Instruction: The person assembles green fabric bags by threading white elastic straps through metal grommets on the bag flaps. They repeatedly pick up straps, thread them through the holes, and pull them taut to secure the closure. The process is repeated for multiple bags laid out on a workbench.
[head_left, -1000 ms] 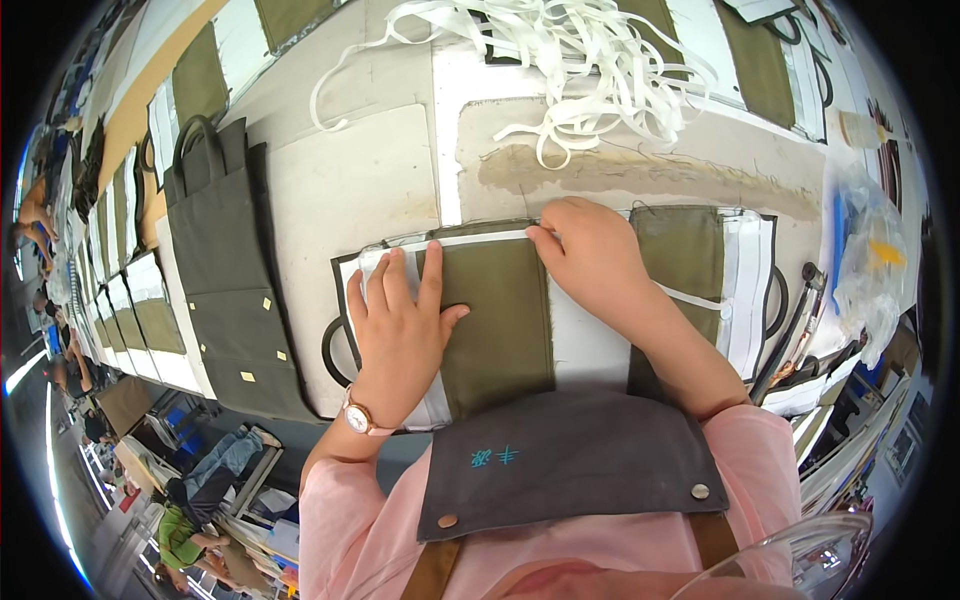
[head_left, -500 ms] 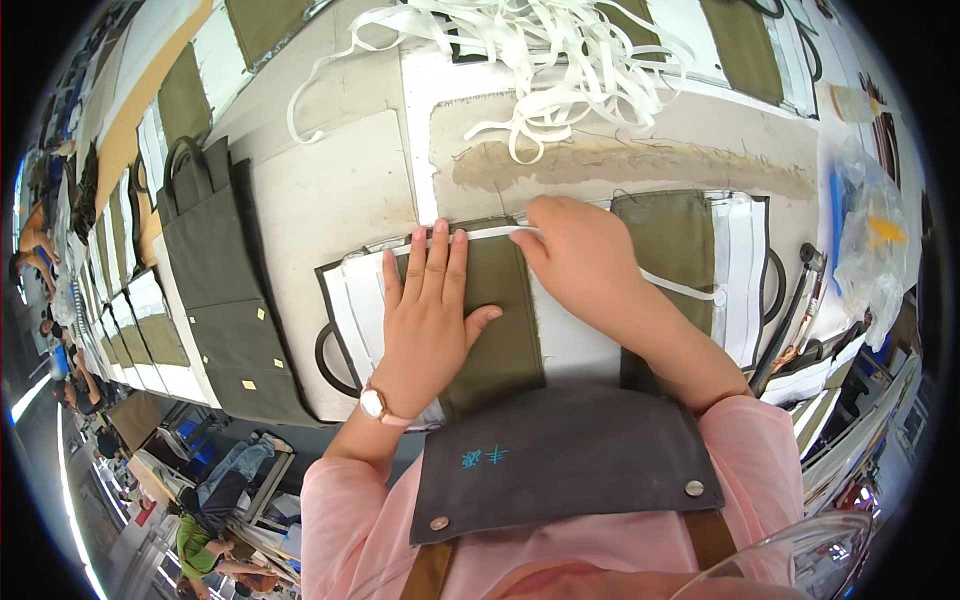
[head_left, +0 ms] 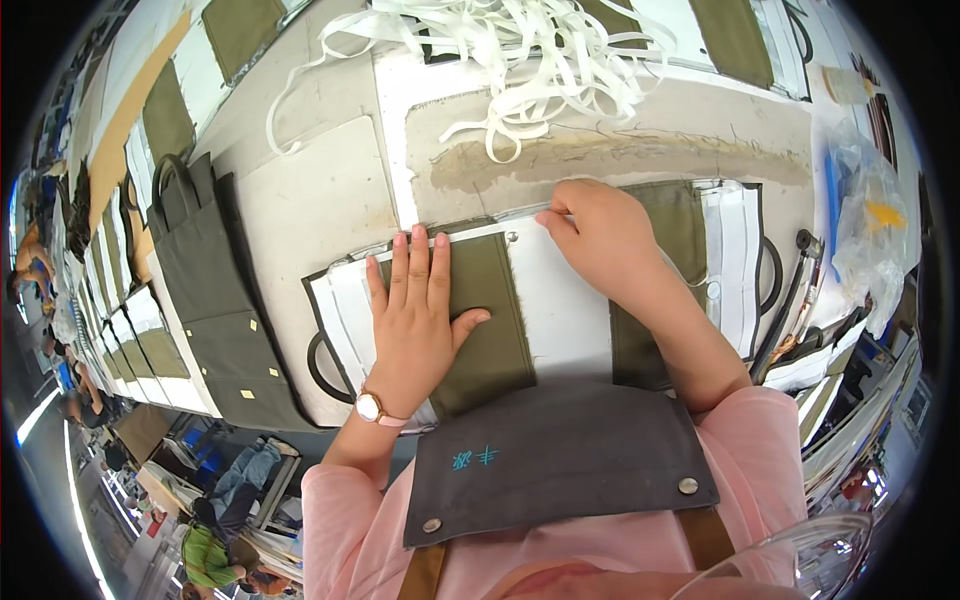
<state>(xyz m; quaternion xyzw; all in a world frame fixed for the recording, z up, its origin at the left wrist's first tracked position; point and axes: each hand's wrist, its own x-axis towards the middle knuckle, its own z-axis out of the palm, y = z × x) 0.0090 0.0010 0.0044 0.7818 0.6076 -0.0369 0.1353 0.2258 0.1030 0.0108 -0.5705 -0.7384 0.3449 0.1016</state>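
Note:
A fabric bag panel [head_left: 565, 300] with olive and white stripes, dark edging and black loop handles lies flat before me. My left hand [head_left: 415, 310] rests on its left part, fingers spread and fingertips near the far edge. Along that edge, right of the left hand, my right hand [head_left: 600, 235] is closed in a pinch. A narrow white tape [head_left: 690, 272] shows on the right side of that hand, running toward a round snap [head_left: 713, 290]; its stretch under the fingers is hidden. Another small snap [head_left: 513, 237] sits near the far edge between my hands.
Tangled white tape [head_left: 540, 70] is heaped at the far side. A dark grey bag [head_left: 225, 290] lies to the left, with more striped panels [head_left: 135, 330] beyond. At right are a long dark-handled tool [head_left: 790, 300] and clear plastic bags [head_left: 865, 220]. People work at far left.
My right hand has slid a little rightward along the panel's far edge, baring a snap between the hands. The left hand stays flat on the panel. The whole view has shifted slightly.

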